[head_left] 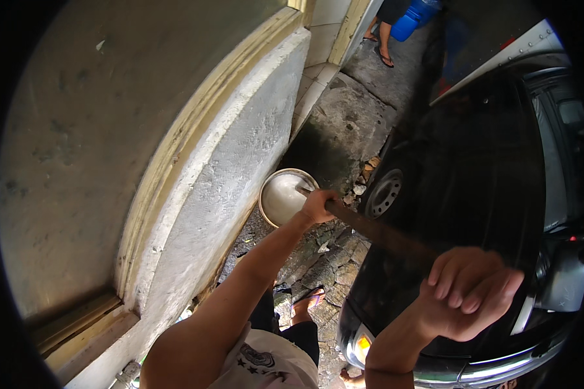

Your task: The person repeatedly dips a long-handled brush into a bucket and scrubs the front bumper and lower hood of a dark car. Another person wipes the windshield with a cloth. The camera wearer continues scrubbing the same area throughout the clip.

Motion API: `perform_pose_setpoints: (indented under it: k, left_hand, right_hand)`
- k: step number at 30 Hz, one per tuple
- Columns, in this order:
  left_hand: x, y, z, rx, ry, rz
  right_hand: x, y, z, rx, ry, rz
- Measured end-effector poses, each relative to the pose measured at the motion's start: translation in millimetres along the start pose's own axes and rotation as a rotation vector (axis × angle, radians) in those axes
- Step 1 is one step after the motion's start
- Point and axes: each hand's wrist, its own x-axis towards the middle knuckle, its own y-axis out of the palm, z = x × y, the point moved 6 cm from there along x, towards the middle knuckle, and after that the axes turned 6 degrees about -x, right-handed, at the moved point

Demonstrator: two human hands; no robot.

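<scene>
A long brown wooden stick point(386, 235) slants across the middle, its lower end dipping into a round bucket point(263, 206) that holds whitish stuff. My left hand point(319, 206) is wrapped round the stick close to the bucket's rim. Higher up, at the right, the fingers of my right hand point(467, 292) curl over the stick's upper end, and that hand hides where the stick stops. The bucket stands on the ground beside the wall.
A white plastered wall point(227, 136) with a wooden frame edge runs along the left. Close on the right is a black vehicle point(454, 181). Rubble point(368, 170) lies by its wheel. Farther off, a person's legs point(384, 45) stand near a blue container point(409, 23).
</scene>
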Motion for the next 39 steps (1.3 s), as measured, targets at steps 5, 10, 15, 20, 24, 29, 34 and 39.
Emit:
perform_pose_setpoints:
  k: [5,10,15,20,24,29,34,39]
  left_hand:
    - [-42.7,-30.9,5.4,0.077,-0.198,-0.023]
    - [-83.4,-16.4,-35.8,0.077,-0.202,-0.289]
    - [-54.6,36.5,-51.4,-0.033,-0.220,-0.299]
    - [5.2,20.7,-22.2,-0.066,-0.112,-0.127]
    - [-3.8,-7.7,-5.0,-0.038,-0.064,-0.045]
    - [-55.3,-23.2,-4.0,0.108,-0.249,-0.126]
    - [-81.4,17.4,-41.8,0.097,-0.237,-0.302]
    - [-23.5,45.9,-35.1,-0.068,-0.083,-0.285]
  right_hand:
    - [-7.5,-10.3,-14.4,0.169,0.028,-0.101]
    - [20.5,-10.2,-4.0,0.112,0.243,-0.009]
    - [49.9,-11.1,10.3,-0.082,0.264,-0.062]
    - [25.6,-4.0,7.7,-0.138,0.147,-0.108]
    - [-6.3,-0.4,-2.4,0.026,0.090,-0.006]
    - [-11.8,-17.1,-7.8,0.195,0.105,0.062]
    - [17.5,-44.0,2.1,0.094,0.272,-0.186]
    - [39.2,-18.9,8.3,-0.321,0.114,-0.041]
